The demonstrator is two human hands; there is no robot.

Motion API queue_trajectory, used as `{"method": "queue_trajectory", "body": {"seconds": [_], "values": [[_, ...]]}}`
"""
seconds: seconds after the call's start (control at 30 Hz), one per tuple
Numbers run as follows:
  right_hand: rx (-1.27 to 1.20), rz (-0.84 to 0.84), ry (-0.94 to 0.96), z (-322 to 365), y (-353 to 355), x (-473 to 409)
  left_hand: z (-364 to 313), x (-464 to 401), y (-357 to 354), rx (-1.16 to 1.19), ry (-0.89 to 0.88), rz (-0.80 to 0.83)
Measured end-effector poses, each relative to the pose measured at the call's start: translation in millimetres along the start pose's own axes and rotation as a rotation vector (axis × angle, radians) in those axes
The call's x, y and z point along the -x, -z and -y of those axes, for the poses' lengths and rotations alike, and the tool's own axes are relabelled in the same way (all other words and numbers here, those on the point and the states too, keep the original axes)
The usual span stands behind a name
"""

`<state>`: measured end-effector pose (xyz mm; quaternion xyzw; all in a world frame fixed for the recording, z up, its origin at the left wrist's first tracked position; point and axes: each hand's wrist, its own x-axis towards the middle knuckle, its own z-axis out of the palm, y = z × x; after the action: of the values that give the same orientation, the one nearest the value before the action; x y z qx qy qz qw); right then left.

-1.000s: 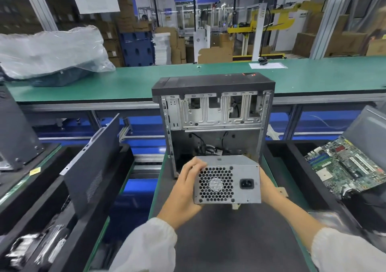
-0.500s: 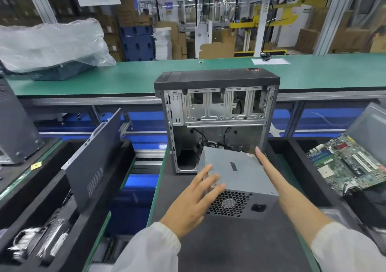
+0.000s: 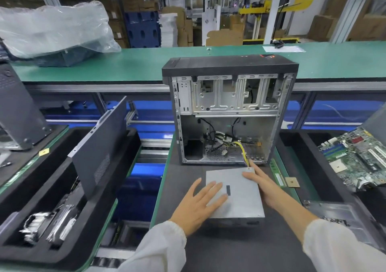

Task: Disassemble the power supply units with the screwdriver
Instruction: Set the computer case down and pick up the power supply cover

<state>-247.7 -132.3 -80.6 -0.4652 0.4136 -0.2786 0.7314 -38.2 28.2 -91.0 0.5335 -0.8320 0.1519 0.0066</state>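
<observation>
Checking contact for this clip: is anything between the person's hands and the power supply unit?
Nothing visible. The left hand lies flat on top of the power supply unit, and the right hand rests along its right edge, fingers straight.

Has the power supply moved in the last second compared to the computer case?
Yes. The power supply has been tipped flat onto the black mat, nearer the person and clear of the open case.
</observation>
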Motion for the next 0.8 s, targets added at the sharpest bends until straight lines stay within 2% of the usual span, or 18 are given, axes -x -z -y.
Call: {"method": "queue_trajectory", "body": {"seconds": [0.07, 0.13, 0.2, 0.3, 0.37, 0.43, 0.5, 0.6, 0.67, 0.8], "values": [[0.037, -0.078, -0.011, -8, 3, -7, 5, -8, 1, -0.028, 0.031, 0.044], [0.091, -0.196, -0.003, -17, 10, -12, 8, -12, -1, -0.082, -0.003, 0.107], [0.163, -0.228, 0.04, -20, 12, -10, 7, -15, -6, -0.1, -0.045, 0.156], [0.469, -0.261, 0.074, -17, 8, -4, 6, -15, -13, -0.1, -0.031, 0.151], [0.772, -0.389, 0.191, -12, 0, 0, 8, -14, -14, -0.041, -0.007, 0.12], [0.945, -0.459, 0.435, -2, -23, 9, 11, -12, -11, 0.106, 0.087, 0.092], [1.129, -0.321, 0.562, 9, -56, 20, 15, -6, -4, 0.356, 0.344, -0.003], [1.451, 0.069, 0.453, 11, -112, 30, 20, 12, 15, 0.755, 0.773, -0.174], [1.52, 0.213, 0.463, 5, -149, 35, 23, 30, 26, 0.922, 0.899, -0.16], [1.497, 0.394, 0.461, -18, -221, 44, 34, 91, 39, 1.196, 1.107, -0.109]]}}
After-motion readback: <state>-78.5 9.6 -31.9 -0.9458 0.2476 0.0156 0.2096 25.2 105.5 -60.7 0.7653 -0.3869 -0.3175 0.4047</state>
